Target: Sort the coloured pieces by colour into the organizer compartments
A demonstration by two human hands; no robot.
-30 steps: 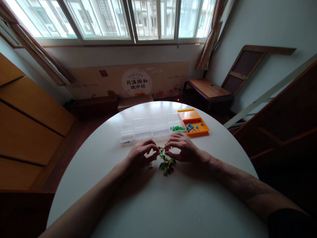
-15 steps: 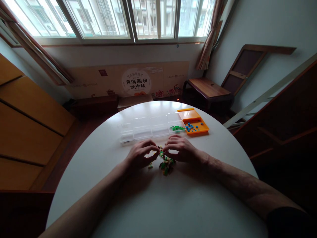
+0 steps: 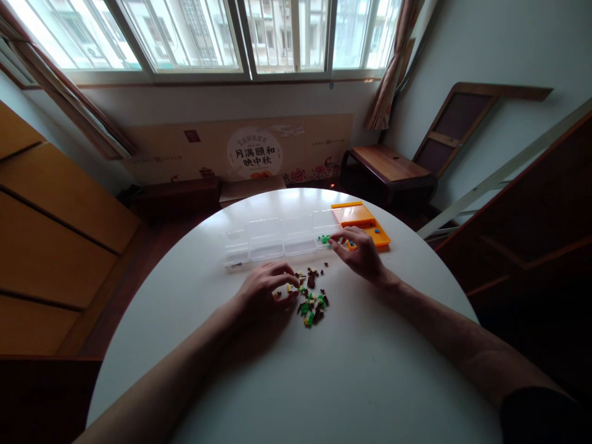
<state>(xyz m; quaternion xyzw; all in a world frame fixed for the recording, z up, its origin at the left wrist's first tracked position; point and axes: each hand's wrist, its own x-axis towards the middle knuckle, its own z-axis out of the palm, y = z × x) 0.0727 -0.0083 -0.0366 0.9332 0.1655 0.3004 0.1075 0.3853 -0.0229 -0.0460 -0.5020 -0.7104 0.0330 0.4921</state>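
Observation:
Small toy building bricks (image 3: 311, 282) in brown, green and cream lie in a loose pile on the white table. My left hand (image 3: 268, 287) rests at the pile's left edge, its curved fingers and thumb a little apart beside a few bricks. Over the end compartment of a clear plastic box (image 3: 267, 248) is my right hand (image 3: 361, 254), thumb and fingertips close together. Green bricks (image 3: 324, 239) sit in that compartment, just by the fingertips. Whatever the right fingertips hold is too small to make out. The hand partly covers an orange tray (image 3: 382, 237) with blue bricks.
The round white table (image 3: 370, 370) has the box and tray along its far side. Beyond it stand a wooden stool (image 3: 388, 163) and a printed cardboard panel (image 3: 296, 148) under the window. An orange-brown cabinet (image 3: 41, 234) is on the left.
My right hand has moved from the pile, away and to the right, to the green bricks' compartment. My left hand has stayed by the pile, and more bricks there are uncovered.

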